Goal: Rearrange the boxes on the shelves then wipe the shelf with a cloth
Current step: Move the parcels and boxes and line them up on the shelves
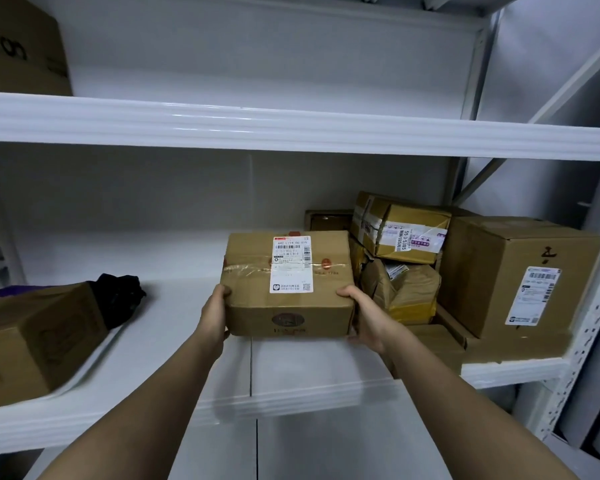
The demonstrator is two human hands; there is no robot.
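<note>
1. Held item: a brown rectangular cardboard box with a white shipping label and clear tape (286,282) sits at the middle of the white metal shelf (153,341), beside the stack of parcels on the right.
2. Left hand (213,315): grips the box's left side — thumb curled over the top edge, palm against the side wall.
3. Right hand (368,317): grips the box's right side in the same way, thumb on the top edge, fingers under the lower corner.
4. Whether the box rests on the shelf or is lifted just clear of it cannot be told.
5. Right of the held box: a tilted taped brown carton with pink and white labels (400,228) lies atop a crumpled brown paper parcel with yellow tape (402,292); a large brown cardboard box with a white label (513,271) stands at the far right.
6. Left end of the shelf: a blurred brown cardboard box (39,337) with a black cloth (120,297) just behind it, touching its rear corner.
7. Upper shelf, far left — a large brown carton with black print (20,46).
</note>
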